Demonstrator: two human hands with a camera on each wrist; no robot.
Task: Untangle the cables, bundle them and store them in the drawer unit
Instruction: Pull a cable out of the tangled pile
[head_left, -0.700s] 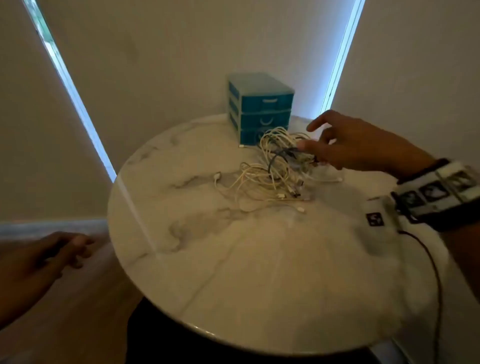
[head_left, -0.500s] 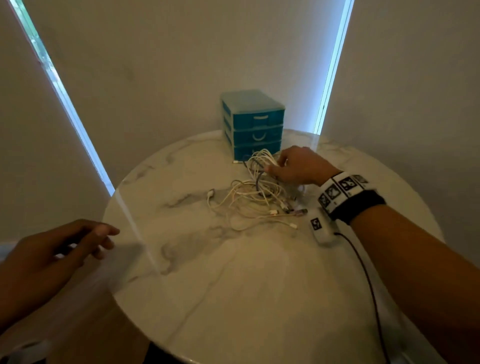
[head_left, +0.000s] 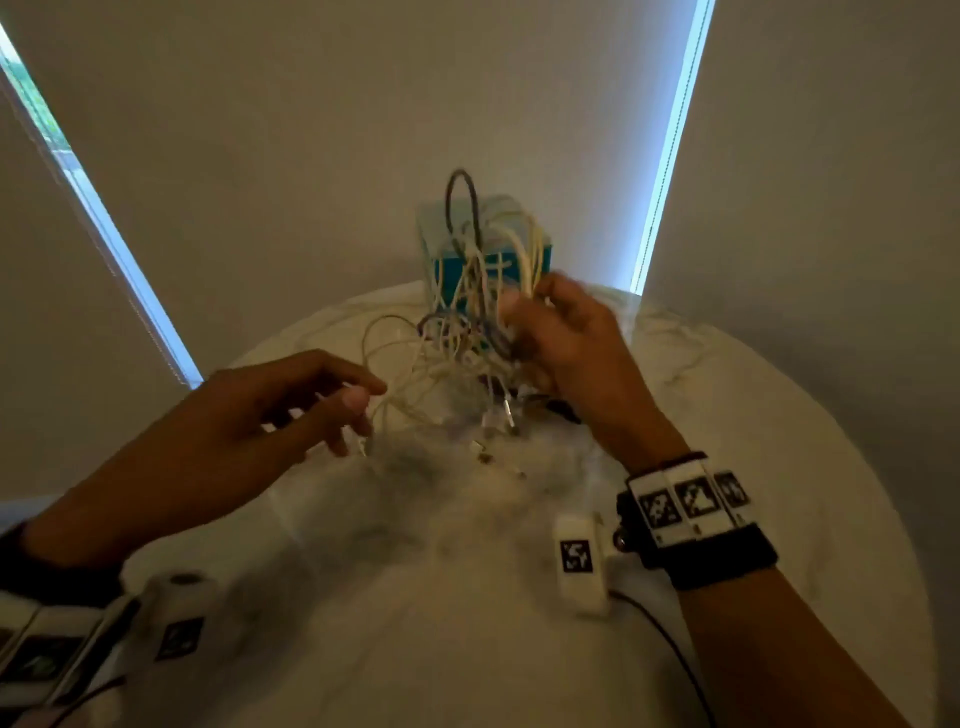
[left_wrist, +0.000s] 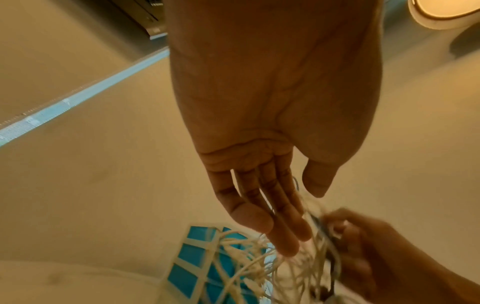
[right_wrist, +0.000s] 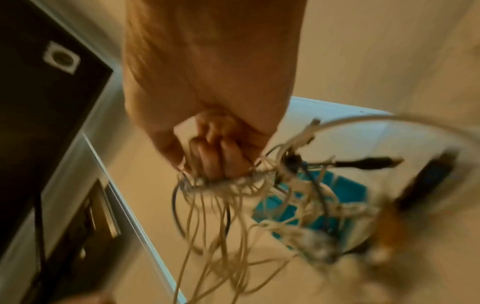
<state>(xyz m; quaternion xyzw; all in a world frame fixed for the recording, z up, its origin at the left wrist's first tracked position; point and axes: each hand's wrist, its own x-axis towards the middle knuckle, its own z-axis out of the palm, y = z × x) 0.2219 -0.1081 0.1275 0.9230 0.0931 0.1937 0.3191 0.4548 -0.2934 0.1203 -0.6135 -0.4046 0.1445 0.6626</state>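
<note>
Right hand (head_left: 563, 345) grips cables (head_left: 467, 312); left fingers (left_wrist: 283, 232) straight, apparently touching strands.

Black wristband (head_left: 722, 558) with white square-coded tags, white camera pod (head_left: 581, 564), thin black cable (head_left: 670, 649).

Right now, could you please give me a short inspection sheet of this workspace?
Surface: round marble table, lit dimly.
Job's things: tangled cables, mostly white with a few dark; blue drawer unit behind them, drawers look closed.
Clutter: nothing seen.
Hands: right hand grips the tangle, lifted, ends trailing to the table; left hand open, fingers reaching into the strands.
Cables: dark lead from the wrist camera.
Surroundings: pale blinds, bright gaps.
</note>
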